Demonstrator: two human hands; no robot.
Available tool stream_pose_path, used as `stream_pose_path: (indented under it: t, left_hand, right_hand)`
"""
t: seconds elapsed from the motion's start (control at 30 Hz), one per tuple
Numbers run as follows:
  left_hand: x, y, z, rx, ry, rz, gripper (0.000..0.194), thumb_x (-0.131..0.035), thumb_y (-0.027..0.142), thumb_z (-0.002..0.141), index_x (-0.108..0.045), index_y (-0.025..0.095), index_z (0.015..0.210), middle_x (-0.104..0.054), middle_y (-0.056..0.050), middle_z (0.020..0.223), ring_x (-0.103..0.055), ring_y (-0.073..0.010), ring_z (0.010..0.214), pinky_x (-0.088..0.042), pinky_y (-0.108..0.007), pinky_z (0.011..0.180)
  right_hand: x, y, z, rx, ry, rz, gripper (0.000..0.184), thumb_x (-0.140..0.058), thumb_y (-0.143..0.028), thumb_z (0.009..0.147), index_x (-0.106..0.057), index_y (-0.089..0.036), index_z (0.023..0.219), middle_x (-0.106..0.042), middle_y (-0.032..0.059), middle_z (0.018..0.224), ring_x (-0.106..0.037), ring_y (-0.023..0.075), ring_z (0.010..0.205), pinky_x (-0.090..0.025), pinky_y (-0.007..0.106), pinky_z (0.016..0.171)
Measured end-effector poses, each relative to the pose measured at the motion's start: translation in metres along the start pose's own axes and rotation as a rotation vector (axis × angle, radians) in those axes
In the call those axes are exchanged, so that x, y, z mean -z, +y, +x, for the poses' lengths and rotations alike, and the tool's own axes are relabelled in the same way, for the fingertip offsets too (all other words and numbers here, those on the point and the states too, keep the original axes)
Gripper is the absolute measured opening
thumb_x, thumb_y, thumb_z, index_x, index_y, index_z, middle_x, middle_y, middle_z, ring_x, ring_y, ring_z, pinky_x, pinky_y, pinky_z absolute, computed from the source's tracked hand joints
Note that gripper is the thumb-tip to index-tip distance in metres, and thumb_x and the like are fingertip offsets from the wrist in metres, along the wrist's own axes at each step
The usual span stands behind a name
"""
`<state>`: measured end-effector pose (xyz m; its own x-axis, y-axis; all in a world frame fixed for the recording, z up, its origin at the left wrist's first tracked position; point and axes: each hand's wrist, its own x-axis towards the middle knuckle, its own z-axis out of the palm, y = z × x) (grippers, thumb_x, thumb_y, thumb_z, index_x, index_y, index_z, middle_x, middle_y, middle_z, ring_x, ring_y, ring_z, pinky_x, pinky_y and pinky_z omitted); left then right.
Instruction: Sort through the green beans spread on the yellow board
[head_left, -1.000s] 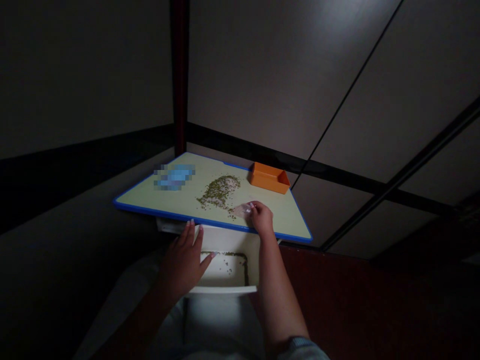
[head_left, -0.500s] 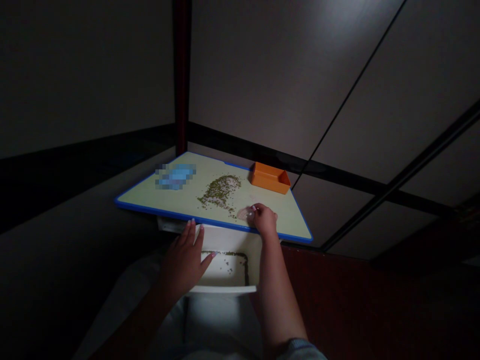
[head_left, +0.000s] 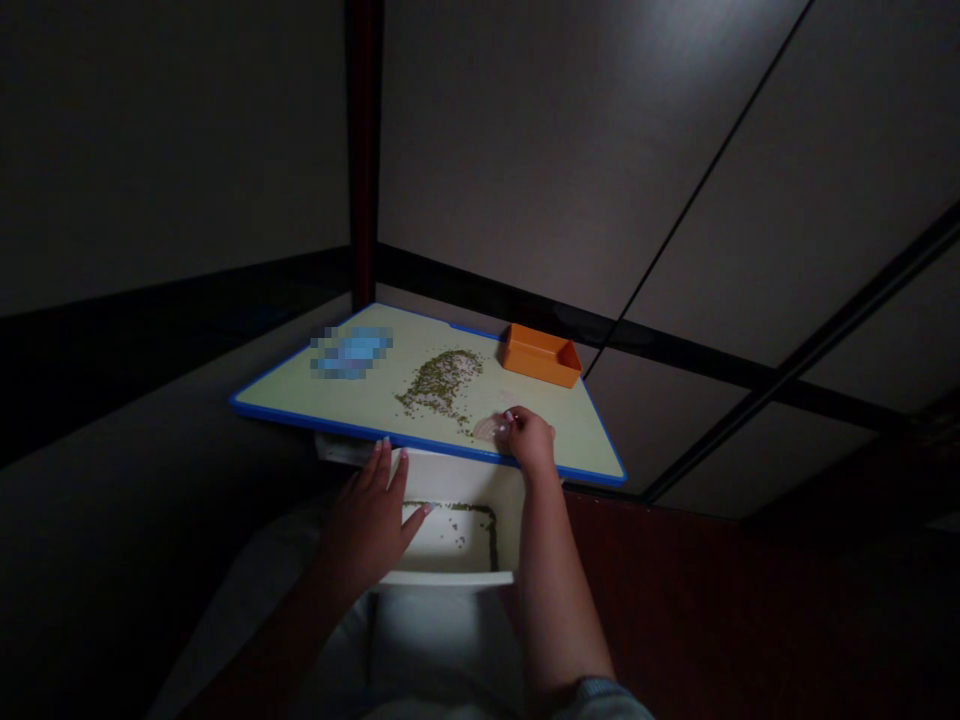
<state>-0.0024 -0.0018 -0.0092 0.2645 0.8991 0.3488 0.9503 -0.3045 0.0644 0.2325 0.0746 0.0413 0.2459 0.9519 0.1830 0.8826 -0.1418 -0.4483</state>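
Observation:
On the tabletop (head_left: 300, 392) lies a scattered patch of small green grains (head_left: 442, 380). At the front edge, right of the grains, my right hand (head_left: 531, 440) is closed in a pinch on a clear, rounded see-through piece (head_left: 491, 430) resting low against the surface; its exact kind is unclear. My left hand (head_left: 375, 525) has its fingers spread, the tips by the table's blue front edge, the thumb over a white drawer (head_left: 454, 578) below. More grains line the drawer's inner edges, with a few loose ones on its floor.
An orange open box (head_left: 541, 358) stands at the table's back right. A blurred blue patch (head_left: 352, 352) shows on the left of the tabletop. Pale panels (head_left: 525, 150) rise behind, and a dark red floor (head_left: 637, 600) lies to the right.

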Motion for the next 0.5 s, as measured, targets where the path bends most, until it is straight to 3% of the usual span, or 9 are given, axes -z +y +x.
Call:
stream_pose_path:
  t: [0.5]
  left_hand:
    - [0.0044,0.0019,0.0003,0.009,-0.03,-0.003,0.069,-0.046,0.047,0.083,-0.044,0.004,0.137,-0.033,-0.025,0.149,-0.028,-0.0336,0.142,-0.039,-0.044,0.106]
  right_hand:
    - [-0.0034,-0.004,0.0009,-0.015,0.014,-0.011,0.026,-0.043,-0.031,0.094,-0.068,-0.028,0.099,-0.071,0.0031,0.095,-0.06,0.0183,0.09,-0.035,0.029,0.08]
